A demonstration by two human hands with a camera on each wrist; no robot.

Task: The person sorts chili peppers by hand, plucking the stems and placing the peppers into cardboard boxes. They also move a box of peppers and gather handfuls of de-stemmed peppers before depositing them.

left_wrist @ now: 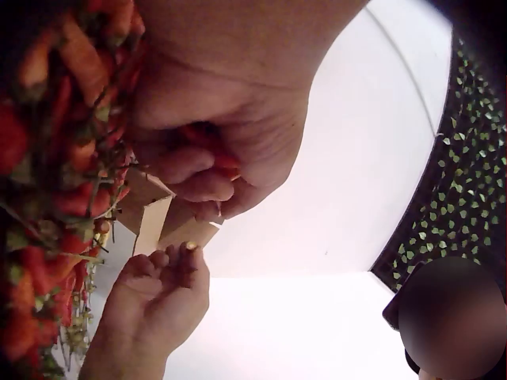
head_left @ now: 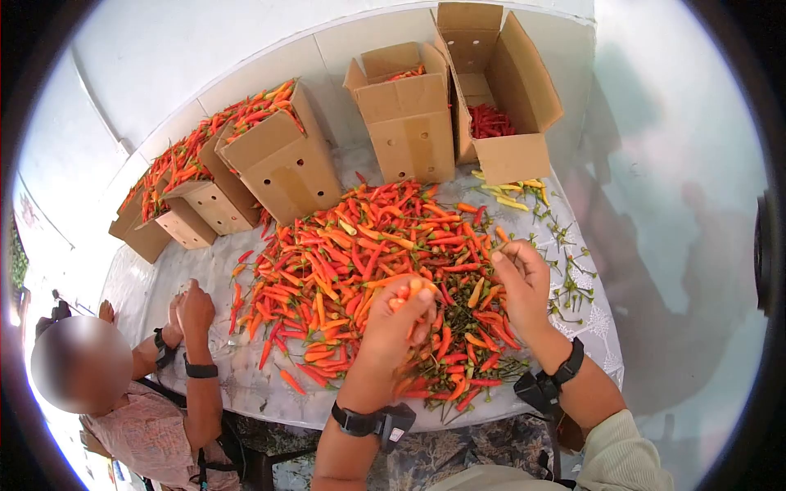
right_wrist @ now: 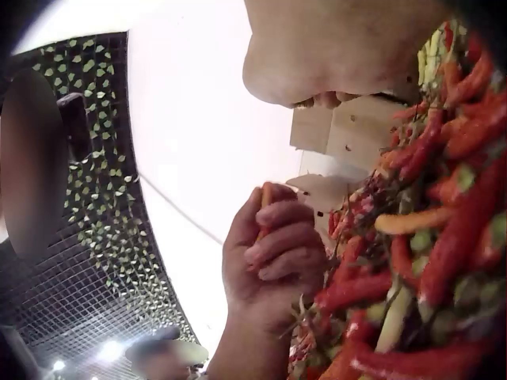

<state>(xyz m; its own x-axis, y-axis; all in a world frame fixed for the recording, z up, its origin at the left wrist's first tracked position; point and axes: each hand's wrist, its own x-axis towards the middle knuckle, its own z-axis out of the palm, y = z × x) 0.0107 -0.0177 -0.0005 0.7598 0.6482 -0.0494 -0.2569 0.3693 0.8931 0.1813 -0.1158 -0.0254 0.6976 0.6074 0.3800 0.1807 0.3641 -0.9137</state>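
Note:
A large heap of red and orange chili peppers [head_left: 327, 278] covers the middle of the table. Over its near side my left hand [head_left: 393, 327] holds several chili peppers in its curled fingers. Their red skin shows inside the palm in the left wrist view, and an orange chili [right_wrist: 264, 207] stands between thumb and fingers in the right wrist view. My right hand [head_left: 526, 286] is raised at the heap's right edge. Its thumb and fingertips pinch a small yellowish piece [left_wrist: 191, 245], whose kind I cannot tell.
Cardboard boxes of chilies [head_left: 282, 168] line the table's back and left. Loose green stems [head_left: 573, 282] and yellow chilies [head_left: 512, 196] lie along the right side. Another person [head_left: 155, 417] sits at the left with hands [head_left: 195, 311] over the table [head_left: 221, 360].

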